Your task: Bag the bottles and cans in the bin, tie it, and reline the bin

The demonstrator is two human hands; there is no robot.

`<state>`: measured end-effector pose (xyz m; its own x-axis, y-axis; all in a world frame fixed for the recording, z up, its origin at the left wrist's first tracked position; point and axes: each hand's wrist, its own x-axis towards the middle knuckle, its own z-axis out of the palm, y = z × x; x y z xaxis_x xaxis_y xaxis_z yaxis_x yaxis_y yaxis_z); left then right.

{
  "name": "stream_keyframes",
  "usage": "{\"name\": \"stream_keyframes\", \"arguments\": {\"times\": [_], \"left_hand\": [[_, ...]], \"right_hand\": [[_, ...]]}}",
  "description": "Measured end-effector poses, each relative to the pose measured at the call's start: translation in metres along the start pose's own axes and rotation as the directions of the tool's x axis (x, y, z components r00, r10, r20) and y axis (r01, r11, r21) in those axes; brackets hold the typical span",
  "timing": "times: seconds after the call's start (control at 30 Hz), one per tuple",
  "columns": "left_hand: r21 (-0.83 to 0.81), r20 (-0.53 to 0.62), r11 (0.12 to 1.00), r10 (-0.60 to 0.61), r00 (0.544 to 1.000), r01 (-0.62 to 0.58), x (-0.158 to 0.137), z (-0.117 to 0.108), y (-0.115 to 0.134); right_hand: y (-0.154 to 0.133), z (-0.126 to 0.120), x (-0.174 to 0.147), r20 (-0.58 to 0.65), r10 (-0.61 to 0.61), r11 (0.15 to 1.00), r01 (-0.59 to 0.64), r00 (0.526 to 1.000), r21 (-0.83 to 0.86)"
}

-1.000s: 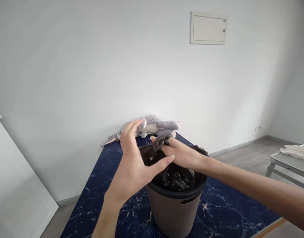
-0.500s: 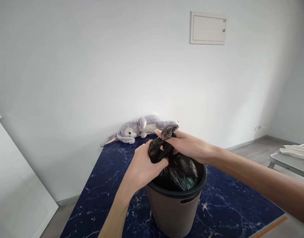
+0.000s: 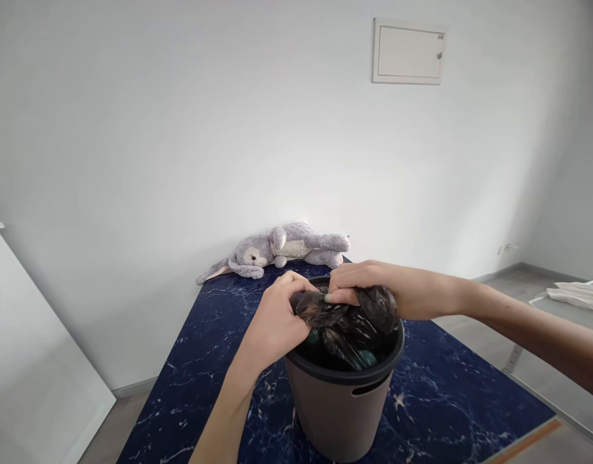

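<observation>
A brown trash can [image 3: 338, 415] with a dark rim stands upright on the blue marbled table. Inside it sits a black garbage bag [image 3: 357, 328], thin and crinkled, with greenish patches showing through low down. My left hand [image 3: 280, 319] grips one gathered part of the bag at the left of the can's mouth. Over the middle and right, my right hand [image 3: 369, 287] pinches the bag too, and a bunched end hangs beside its fingers. Both hands are closed on the plastic; some fingertips are hidden behind it.
Against the wall at the table's far end lies a grey plush rabbit [image 3: 291, 248] on its side. The marbled table [image 3: 204, 361] runs under the can. To the right are a chair [image 3: 557, 328] and a white cloth [image 3: 579, 295]. A white panel [image 3: 40, 361] stands at left.
My right hand has moved right and down, nearer the can's rim. The bag's top, bunched upright before, is now lower and spread between both hands. My left hand stays near its place.
</observation>
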<state>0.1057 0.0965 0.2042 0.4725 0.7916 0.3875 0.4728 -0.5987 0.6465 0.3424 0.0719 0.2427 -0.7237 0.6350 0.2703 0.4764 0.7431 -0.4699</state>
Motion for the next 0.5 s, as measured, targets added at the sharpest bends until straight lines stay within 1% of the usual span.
{"name": "stream_keyframes", "arguments": {"times": [0.1,0.17,0.23,0.3,0.4,0.5], "left_hand": [[0.019,-0.010,0.999,-0.042,0.999,0.042,0.000,0.001,0.001],[0.030,-0.014,0.997,-0.066,0.998,0.067,0.000,0.002,0.001],[0.041,-0.015,0.996,-0.080,0.997,0.080,-0.001,0.002,0.002],[0.060,-0.022,0.994,-0.087,0.996,0.088,-0.001,0.003,0.003],[0.079,-0.034,0.992,-0.092,0.995,0.094,-0.002,0.004,0.002],[0.089,-0.027,0.993,-0.081,0.996,0.083,-0.003,0.004,0.003]], "right_hand": [[0.005,0.000,-0.004,0.030,-0.054,0.995,0.057,0.998,-0.087],[0.009,0.002,-0.005,-0.005,-0.069,0.985,0.067,0.998,-0.156],[0.011,0.005,-0.005,-0.077,-0.076,0.968,0.055,0.994,-0.243],[0.013,0.010,-0.004,-0.178,-0.071,0.940,0.006,0.981,-0.341],[0.014,0.016,-0.002,-0.318,-0.048,0.884,-0.108,0.947,-0.455],[0.017,0.023,0.001,-0.374,-0.061,0.844,-0.152,0.925,-0.514]]}}
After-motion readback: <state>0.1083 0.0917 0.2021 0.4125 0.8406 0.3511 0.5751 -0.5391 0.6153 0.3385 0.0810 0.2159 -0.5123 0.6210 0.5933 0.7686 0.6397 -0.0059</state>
